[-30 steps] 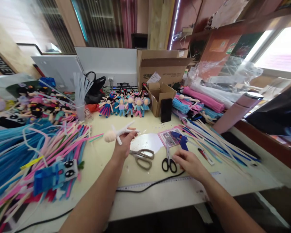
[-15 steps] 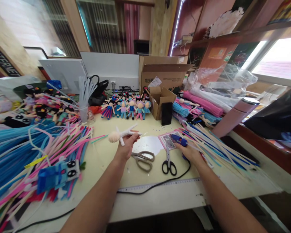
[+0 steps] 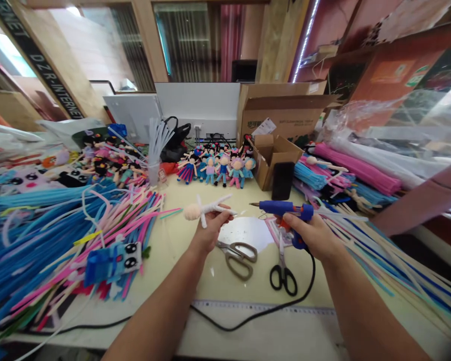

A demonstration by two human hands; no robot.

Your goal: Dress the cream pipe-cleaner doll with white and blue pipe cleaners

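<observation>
My left hand [image 3: 211, 226] is closed on the leg end of a small doll figure [image 3: 207, 206] with a cream round head and white pipe-cleaner limbs. The figure lies sideways, its head to the left. In my right hand [image 3: 311, 229] is a blue glue gun [image 3: 281, 206], its nozzle pointing left toward the doll's legs, with a gap between them. A clear glue stick juts from its back, and a black cord [image 3: 255, 317] runs down from its handle. Below my hands lie scissors with grey-brown handles [image 3: 241, 258] and scissors with black handles [image 3: 283, 273].
Pipe cleaners [image 3: 56, 225] are heaped at left, more [image 3: 383, 245] at right. A blue plush figure [image 3: 113, 263] rests on the left heap. Finished dolls [image 3: 223, 169] stand at the back beside a small carton [image 3: 265, 163] and a black phone [image 3: 282, 181]. A ruler [image 3: 263, 307] lies along the front.
The glue gun has been lifted off the table and swung level, its nozzle now facing left. My left hand still holds the doll figure. The view has turned somewhat to the left.
</observation>
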